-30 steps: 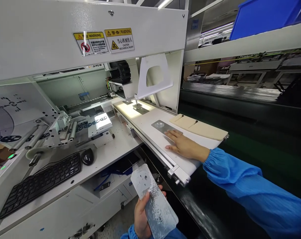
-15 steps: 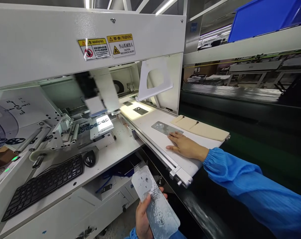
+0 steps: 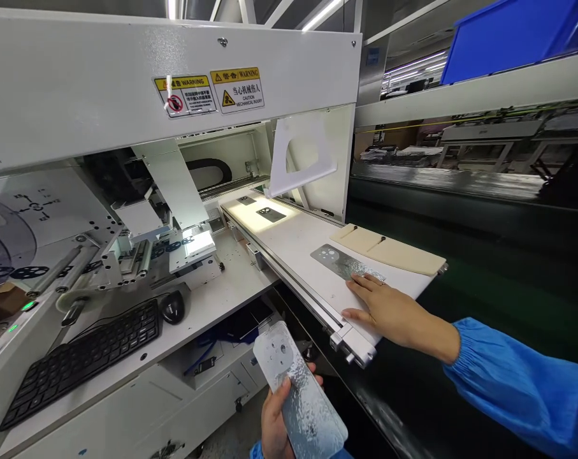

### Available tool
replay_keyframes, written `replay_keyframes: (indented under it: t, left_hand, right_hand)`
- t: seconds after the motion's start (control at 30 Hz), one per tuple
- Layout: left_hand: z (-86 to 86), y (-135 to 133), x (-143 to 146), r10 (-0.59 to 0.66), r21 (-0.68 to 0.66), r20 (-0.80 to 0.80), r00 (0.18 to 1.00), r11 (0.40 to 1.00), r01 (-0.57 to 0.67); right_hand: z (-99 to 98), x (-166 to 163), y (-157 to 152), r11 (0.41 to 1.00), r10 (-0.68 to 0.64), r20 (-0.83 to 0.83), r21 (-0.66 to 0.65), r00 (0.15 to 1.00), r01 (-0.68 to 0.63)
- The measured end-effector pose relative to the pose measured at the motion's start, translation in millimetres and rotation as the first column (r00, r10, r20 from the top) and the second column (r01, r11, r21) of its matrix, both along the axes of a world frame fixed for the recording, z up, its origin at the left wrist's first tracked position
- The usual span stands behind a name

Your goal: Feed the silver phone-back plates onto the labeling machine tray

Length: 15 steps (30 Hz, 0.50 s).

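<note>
My left hand [image 3: 278,417] is closed around a stack of silvery phone back panels [image 3: 304,398], with camera holes at the upper end. The thumb lies across the top face. Stretched out on the white conveyor belt [image 3: 293,245], my right hand [image 3: 382,303] rests its fingertips on the near end of a single grey phone back panel [image 3: 341,260]. That panel lies flat, its camera holes toward the machine. Farther along the belt, another dark panel [image 3: 271,215] lies on the lit section, and part of one more [image 3: 245,200] shows beyond it.
A cream guide plate [image 3: 389,248] borders the belt's right side. At left stand a black keyboard [image 3: 85,360], a mouse [image 3: 173,307] and rollers carrying a strip of black ring-shaped parts [image 3: 29,272]. The white machine housing [image 3: 102,76] overhangs the belt.
My right hand and the panel under its fingers have moved toward me along the belt. Inside the machine, the white head has shifted left. The left hand keeps its stack nearly still.
</note>
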<state>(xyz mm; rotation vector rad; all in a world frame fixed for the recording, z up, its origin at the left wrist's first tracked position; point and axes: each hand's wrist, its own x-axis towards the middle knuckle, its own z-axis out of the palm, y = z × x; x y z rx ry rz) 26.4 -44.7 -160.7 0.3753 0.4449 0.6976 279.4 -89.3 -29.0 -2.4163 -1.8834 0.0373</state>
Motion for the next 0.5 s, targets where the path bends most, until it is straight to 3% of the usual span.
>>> replay_keyframes:
  t: [0.5]
  left_hand:
    - [-8.6,2.7,-0.5,-0.053,0.016,-0.005,0.999,0.998,0.053]
  right_hand:
    - [-7.6,17.2,8.9,0.996,-0.027,0.009,0.086,1.000,0.026]
